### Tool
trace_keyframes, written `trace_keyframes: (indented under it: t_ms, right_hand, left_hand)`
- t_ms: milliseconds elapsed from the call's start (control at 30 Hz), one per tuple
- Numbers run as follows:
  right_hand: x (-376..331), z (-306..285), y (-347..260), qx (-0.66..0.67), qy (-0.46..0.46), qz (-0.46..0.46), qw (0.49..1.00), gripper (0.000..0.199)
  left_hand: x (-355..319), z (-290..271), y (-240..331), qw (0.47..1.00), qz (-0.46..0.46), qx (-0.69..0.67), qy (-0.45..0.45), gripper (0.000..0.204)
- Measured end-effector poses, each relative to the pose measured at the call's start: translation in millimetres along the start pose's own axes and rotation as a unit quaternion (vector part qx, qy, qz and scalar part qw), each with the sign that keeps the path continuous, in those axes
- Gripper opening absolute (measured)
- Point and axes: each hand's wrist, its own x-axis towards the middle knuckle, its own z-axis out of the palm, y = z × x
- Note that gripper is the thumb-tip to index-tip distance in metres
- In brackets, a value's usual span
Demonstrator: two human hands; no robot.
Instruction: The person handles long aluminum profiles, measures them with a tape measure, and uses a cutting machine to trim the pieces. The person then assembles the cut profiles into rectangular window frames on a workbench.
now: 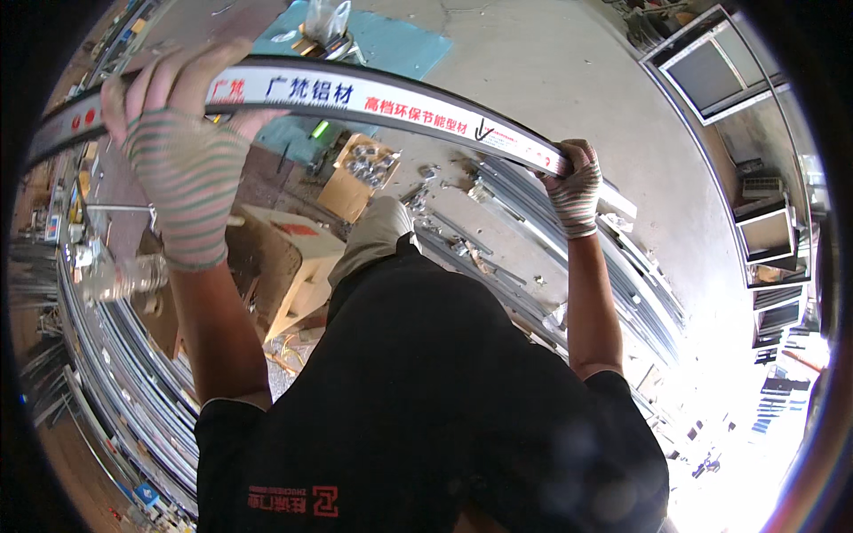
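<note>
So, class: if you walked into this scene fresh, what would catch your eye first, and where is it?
First, the long dark bar with a white printed strip, arching across the top, gripped near each end by the left hand and right hand, both in striped gloves. Next, the person's black shirt filling the lower middle. Then the open cardboard box of metal fittings on the floor beneath the bar.

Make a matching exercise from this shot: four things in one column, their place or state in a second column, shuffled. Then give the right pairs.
1. left hand
2. right hand
3. cardboard box
4. plastic bottle

A. open on the floor, holding metal parts
B. grips the long profile at its right end
C. clear, lying at the left
D. gloved, grips the profile near the upper left

Pairs: 1-D, 2-B, 3-A, 4-C
</note>
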Motion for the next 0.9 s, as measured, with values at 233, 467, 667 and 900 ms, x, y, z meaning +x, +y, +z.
trace_keyframes:
  t_ms: [233, 467, 667, 900]
  right_hand:
    - [37.2, 21.7, 74.4, -0.071, 0.039, 0.137, 0.987, 0.041]
    - [201.0, 108.9, 183.5, -0.159, 0.059, 0.122, 0.978, 0.028]
    - [395.7, 148.1, 268.6, -0.271, 0.049, 0.075, 0.958, 0.045]
    - [551.6, 160.0, 332.3, -0.282, 0.069, -0.007, 0.957, 0.054]
  left_hand:
    - [92.1, 168.9, 38.3, 0.973, -0.071, -0.175, 0.131, 0.084]
    - [166.9, 419.7, 85.5, 0.093, -0.418, -0.901, -0.076, 0.073]
    - [309.8, 583.7, 114.0, 0.052, -0.43, -0.883, -0.18, 0.07]
    - [445.9, 680.1, 99.0, 0.066, -0.497, -0.838, -0.215, 0.043]
